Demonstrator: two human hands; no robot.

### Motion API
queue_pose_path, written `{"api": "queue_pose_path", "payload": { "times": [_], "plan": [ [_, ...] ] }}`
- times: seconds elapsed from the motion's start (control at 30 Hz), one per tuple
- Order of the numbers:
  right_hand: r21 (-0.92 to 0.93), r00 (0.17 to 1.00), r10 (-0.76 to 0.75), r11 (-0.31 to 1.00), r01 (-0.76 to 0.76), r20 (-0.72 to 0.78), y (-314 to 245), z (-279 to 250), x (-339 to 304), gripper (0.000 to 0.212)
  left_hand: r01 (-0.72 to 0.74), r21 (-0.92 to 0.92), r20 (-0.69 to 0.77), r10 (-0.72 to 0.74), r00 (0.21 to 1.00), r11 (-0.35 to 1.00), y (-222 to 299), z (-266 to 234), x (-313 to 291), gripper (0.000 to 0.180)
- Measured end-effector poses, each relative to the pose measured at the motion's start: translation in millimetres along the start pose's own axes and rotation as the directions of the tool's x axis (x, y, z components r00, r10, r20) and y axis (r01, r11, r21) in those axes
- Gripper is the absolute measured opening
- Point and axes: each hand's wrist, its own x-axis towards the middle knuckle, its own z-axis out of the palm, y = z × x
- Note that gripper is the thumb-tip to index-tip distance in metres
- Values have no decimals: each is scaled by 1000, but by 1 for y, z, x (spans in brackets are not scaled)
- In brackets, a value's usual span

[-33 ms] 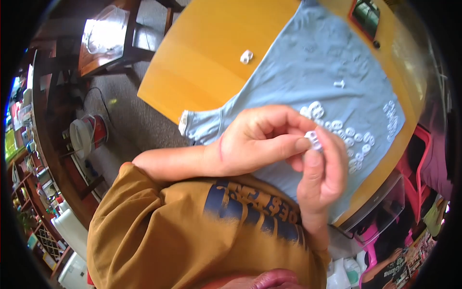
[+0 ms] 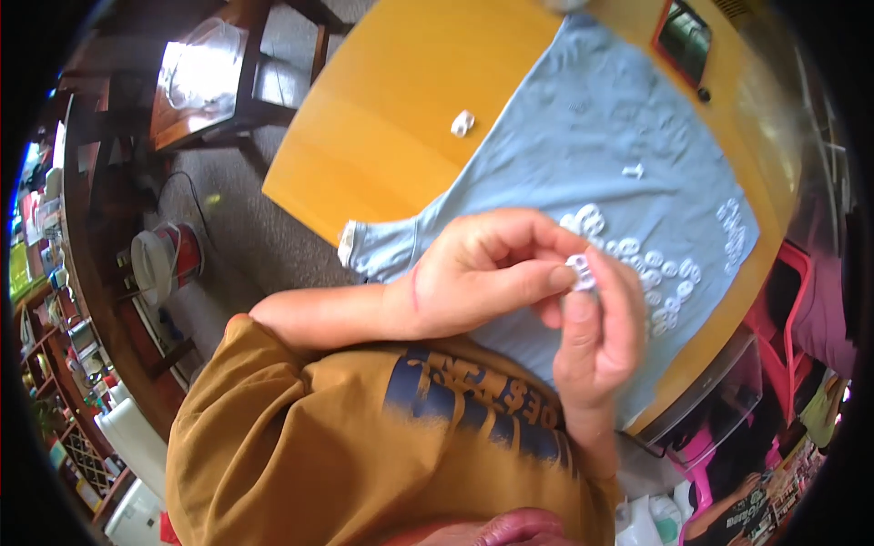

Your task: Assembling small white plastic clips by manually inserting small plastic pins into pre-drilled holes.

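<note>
My left hand (image 2: 496, 268) and my right hand (image 2: 599, 341) meet in front of my chest. Between the pinched fingertips of both is a small white plastic piece (image 2: 580, 273) with round holes. Beyond them a light blue cloth (image 2: 583, 100), shaped like a garment with a cuff, lies spread on a yellow wooden table (image 2: 401, 100). Several similar white pieces (image 2: 669, 268) are scattered on the cloth, partly hidden by my right hand. Farther up the cloth rests a small T-shaped white piece (image 2: 633, 171). One more white piece (image 2: 462, 124) sits on bare wood.
A cluster of small clear pieces (image 2: 736, 232) lies near the cloth's right edge. At the far right is a red-framed dark device (image 2: 683, 41). A bucket (image 2: 173, 255) stands on the floor at left, and a red chair (image 2: 774, 309) is beyond the table's right edge.
The whole view has shifted slightly, so the table and its pieces appear a little lower and to the left. Both hands keep their pinch on the white piece.
</note>
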Motion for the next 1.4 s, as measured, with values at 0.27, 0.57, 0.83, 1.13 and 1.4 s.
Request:
{"api": "queue_pose_path", "payload": {
  "times": [0.27, 0.57, 0.83, 1.13, 1.4],
  "plan": [
    [15, 995, -19, 1000, 20, -94, 7, 7, -11, 34, -181, 448, -203, 297, 933, 875, 78, -5, 39, 24],
    [57, 979, -170, 982, 177, -114, 17, -1, -9, 26, -371, 771, 0, 583, 812, 517, 131, -17, 125, 29],
    [206, 972, -209, 952, 227, -105, 10, -2, -11, 31, -254, 855, 193, 177, 965, 452, 44, 30, 124, 19],
    [259, 974, -171, 944, 206, -151, 9, -2, -18, 34, -669, 714, 692, 66, 719, -206, -13, 86, 196, 13],
    [294, 982, -121, 942, 160, -147, 8, -3, -19, 31, -683, 586, 718, -112, 687, -435, -40, 81, 234, 14]
  ]
}}
